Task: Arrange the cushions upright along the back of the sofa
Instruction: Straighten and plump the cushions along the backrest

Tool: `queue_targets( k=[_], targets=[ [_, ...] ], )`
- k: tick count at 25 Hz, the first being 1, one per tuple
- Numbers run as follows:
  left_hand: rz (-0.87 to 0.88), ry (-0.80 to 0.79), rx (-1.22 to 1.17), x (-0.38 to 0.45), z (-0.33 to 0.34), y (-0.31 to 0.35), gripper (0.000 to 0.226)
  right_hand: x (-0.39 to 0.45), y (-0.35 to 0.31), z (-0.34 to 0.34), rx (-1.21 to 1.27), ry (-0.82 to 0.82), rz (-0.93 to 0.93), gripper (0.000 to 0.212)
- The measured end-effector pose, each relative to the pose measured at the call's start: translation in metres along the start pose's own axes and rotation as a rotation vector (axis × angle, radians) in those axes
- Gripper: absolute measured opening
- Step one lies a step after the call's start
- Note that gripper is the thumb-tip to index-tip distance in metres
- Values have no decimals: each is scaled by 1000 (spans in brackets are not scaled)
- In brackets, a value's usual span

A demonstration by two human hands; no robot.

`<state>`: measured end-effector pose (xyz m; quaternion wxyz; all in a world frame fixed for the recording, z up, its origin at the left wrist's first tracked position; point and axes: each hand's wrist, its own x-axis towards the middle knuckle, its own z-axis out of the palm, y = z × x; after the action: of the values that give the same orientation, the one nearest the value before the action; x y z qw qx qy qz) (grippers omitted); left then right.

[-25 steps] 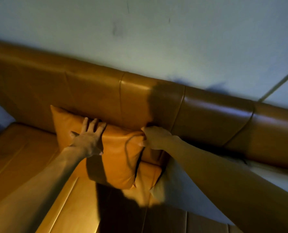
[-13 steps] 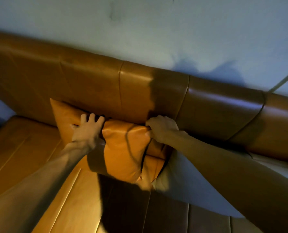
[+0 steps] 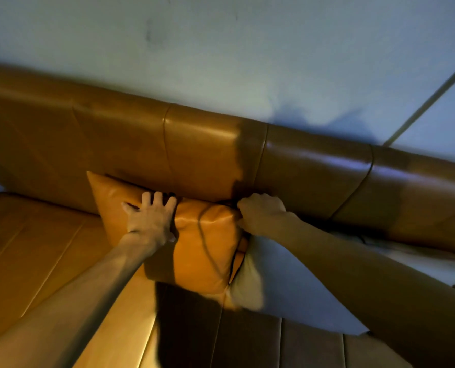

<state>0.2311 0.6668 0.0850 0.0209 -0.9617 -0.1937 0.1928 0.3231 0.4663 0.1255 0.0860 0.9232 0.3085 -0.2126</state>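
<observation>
The orange cushion (image 3: 207, 248) leans against the sofa back (image 3: 200, 152), left hand (image 3: 152, 221) spread flat on its face, right hand (image 3: 261, 213) fisted on its top right corner, nearer the white cushion (image 3: 287, 282).

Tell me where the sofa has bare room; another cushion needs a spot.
Bare tan leather seat left of the orange leather cushion, below the backrest. Crowded rightward: both hands on it, white cushion alongside.
</observation>
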Motion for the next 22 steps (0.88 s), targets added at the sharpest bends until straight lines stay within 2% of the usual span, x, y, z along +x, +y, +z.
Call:
queue_targets(
  k=[3,6,8,12,17,22],
  targets=[
    [77,-13,48,5,-6,1,94,-3,13,2,140,-71,-42,43],
    [162,-76,-43,9,-9,8,104,-7,26,5,220,-105,-76,56],
    [188,-112,-57,11,-7,16,107,-7,26,10,248,-51,-51,47],
    [213,-154,-26,13,-13,19,93,-7,20,17,217,92,1,26],
    [211,-228,-35,18,-18,14,86,-9,32,23,335,65,-119,31],
    [164,-246,-18,17,-17,25,89,5,35,31,395,37,-53,29]
  ],
)
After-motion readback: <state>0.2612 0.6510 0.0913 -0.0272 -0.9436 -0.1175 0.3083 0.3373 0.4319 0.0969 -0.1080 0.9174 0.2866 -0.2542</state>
